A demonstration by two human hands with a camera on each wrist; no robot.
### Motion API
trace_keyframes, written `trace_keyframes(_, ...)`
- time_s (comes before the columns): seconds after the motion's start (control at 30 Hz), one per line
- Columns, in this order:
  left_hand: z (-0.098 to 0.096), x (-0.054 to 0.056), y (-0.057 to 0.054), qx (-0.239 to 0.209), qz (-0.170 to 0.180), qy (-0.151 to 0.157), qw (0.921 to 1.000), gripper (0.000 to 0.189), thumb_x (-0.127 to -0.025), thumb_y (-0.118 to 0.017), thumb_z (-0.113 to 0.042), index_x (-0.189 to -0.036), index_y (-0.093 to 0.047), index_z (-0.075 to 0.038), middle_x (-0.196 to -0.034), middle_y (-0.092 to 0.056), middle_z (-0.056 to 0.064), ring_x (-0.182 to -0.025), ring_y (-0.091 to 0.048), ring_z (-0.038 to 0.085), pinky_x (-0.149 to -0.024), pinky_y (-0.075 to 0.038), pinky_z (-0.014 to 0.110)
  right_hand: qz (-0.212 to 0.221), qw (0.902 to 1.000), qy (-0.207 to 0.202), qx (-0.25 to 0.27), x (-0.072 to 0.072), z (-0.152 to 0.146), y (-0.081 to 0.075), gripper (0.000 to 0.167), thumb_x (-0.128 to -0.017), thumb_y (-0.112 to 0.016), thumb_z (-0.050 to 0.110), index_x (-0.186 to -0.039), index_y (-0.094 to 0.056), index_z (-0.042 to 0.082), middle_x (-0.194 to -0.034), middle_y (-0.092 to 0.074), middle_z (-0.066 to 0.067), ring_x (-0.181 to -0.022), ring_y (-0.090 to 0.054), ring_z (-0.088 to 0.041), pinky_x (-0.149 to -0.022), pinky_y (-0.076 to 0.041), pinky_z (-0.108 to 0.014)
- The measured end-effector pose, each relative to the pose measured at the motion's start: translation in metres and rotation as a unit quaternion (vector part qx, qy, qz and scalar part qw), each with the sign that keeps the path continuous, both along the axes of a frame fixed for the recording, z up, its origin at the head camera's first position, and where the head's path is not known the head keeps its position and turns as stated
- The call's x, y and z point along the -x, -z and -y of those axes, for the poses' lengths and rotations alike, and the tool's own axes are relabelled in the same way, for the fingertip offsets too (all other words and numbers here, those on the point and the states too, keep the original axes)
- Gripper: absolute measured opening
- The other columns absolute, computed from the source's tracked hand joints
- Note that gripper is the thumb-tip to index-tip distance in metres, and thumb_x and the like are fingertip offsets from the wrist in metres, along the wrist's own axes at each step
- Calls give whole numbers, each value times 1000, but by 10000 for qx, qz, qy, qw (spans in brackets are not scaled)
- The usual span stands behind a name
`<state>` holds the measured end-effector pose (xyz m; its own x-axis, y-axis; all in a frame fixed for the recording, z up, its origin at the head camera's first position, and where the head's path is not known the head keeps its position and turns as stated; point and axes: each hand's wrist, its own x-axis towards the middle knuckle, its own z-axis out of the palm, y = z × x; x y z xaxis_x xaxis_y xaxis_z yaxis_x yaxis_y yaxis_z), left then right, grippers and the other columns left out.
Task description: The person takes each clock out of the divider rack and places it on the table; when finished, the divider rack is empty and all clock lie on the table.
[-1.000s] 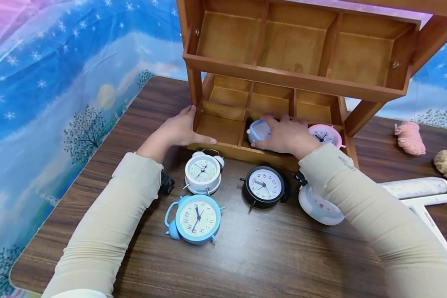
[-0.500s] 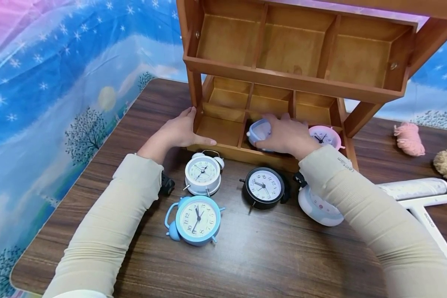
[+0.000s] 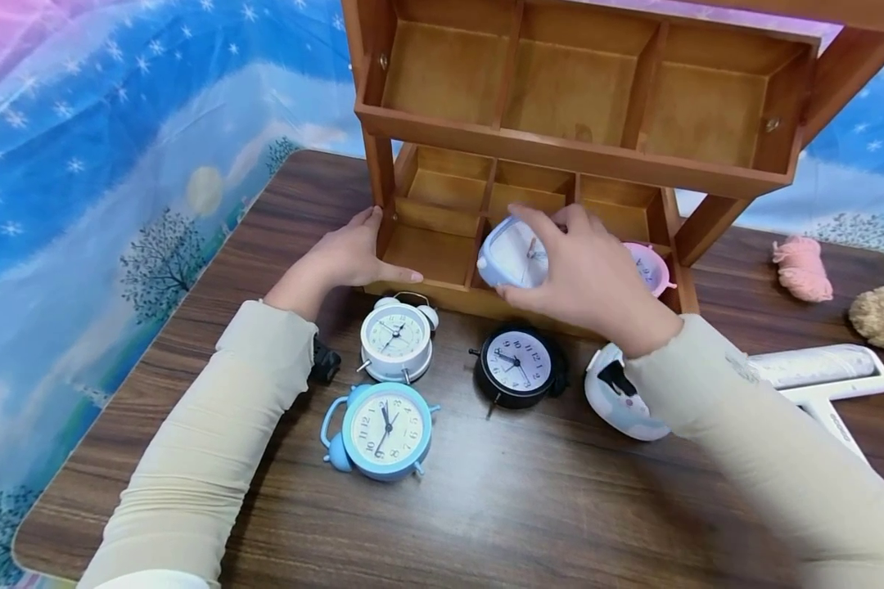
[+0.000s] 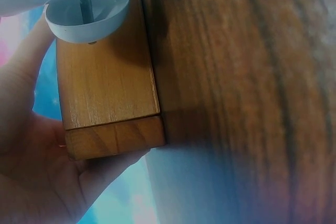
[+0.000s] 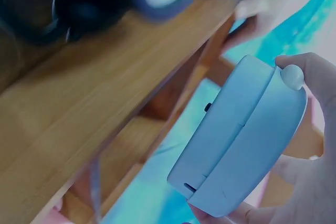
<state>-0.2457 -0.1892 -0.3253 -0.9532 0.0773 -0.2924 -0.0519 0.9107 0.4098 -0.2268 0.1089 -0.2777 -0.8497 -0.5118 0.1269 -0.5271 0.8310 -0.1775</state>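
My right hand (image 3: pixel 589 270) grips a pale blue rounded-square alarm clock (image 3: pixel 514 255) over the front middle compartment of the lower tray. In the right wrist view the clock (image 5: pixel 241 135) shows its smooth side, fingers and thumb around it. My left hand (image 3: pixel 339 258) holds the left front corner of the wooden shelf (image 3: pixel 479 301), its thumb along the front edge. The left wrist view shows that hand (image 4: pixel 47 177) around the wooden end. A pink alarm clock (image 3: pixel 650 268) sits in the right front compartment, partly hidden by my right hand.
On the table before the shelf are a white twin-bell clock (image 3: pixel 396 335), a blue clock (image 3: pixel 386 431), a black clock (image 3: pixel 517 366) and a white rounded object (image 3: pixel 619 401) under my right forearm. Pink yarn (image 3: pixel 803 268), beige pompoms (image 3: pixel 882 317) and a white-handled roller (image 3: pixel 818 368) lie right.
My right hand has raised the pale blue clock out of the middle compartment and tilted it, its front now more visible. My left hand stays at the shelf corner.
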Motion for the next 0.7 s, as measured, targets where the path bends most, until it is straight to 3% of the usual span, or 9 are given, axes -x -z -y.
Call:
trace_keyframes(0.13, 1, 1, -1, -2, 10, 30, 10000, 127, -78, -69, -70, -158, 6, -4, -166, 0, 17, -148, -16, 42, -116, -22, 55, -329, 9976, -604, 68, -30, -5, -1, 90, -73, -75, 61, -150, -44, 27, -119, -52, -20, -100, -53, -34, -76, -48, -48)
trace_keyframes(0.3, -2, 1, -2, -40, 13, 30, 10000, 126, -80, -69, -67, -158, 6, -3, -166, 1, 17, -148, -14, 42, -117, -21, 55, -848, 9849, -1501, 164, -69, -17, 9, 89, -69, -77, 62, -145, -51, 24, -117, -55, -18, -100, -53, -32, -79, -47, -46)
trace_keyframes(0.5, -3, 0, -2, -88, 7, 17, 10000, 127, -79, -69, -69, -158, 7, -5, -166, 2, 15, -148, -14, 42, -117, -21, 56, -578, 9781, -2000, 19, -110, -30, 26, 87, -67, -78, 64, -143, -54, 29, -125, -57, -13, -112, -51, -29, -87, -46, -49)
trace_keyframes(0.7, -2, 0, -1, -99, -9, -28, 9999, 126, -79, -69, -68, -158, 7, -5, -166, 2, 15, -149, -14, 42, -117, -21, 55, -415, 9750, -2168, -244, -129, -35, 40, 83, -69, -78, 64, -143, -54, 37, -130, -54, -9, -117, -47, -28, -89, -44, -51)
